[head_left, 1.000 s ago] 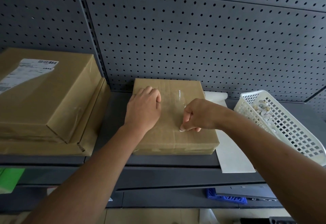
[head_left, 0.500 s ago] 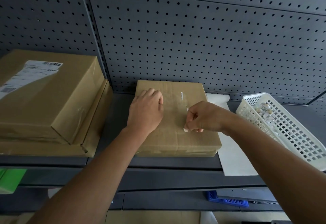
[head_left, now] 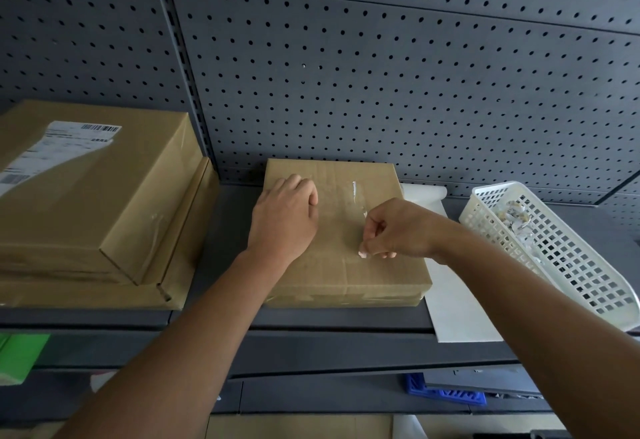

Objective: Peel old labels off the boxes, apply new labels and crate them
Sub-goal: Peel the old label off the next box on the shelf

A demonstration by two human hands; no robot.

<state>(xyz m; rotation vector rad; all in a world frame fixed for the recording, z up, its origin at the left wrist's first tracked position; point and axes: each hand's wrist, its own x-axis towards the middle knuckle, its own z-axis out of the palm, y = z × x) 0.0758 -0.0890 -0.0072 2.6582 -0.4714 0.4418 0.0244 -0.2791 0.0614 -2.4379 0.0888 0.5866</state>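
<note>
1. Both forearms reach up and forward over the shelf (head_left: 346, 321) to the cardboard box (head_left: 346, 276), which lies flat at mid-shelf.
2. Left hand (head_left: 282, 220): palm down on the left part of the box top, fingers folded under, holding nothing.
3. Right hand (head_left: 398, 227): wrist bent, fingers curled, thumb and forefinger tips pressed together at the box top. Whether a scrap lies between them cannot be told.
4. White label residue (head_left: 354, 191) shows on the box top just beyond the right hand.
5. A white sheet (head_left: 460, 303) lies partly under the box's right side. Beside it, a white plastic basket (head_left: 571, 276) holds crumpled scraps (head_left: 516, 217).
6. Far left: stacked boxes (head_left: 104, 203), the upper bearing a shipping label (head_left: 62, 151).
7. Rear: grey pegboard (head_left: 381, 75).
</note>
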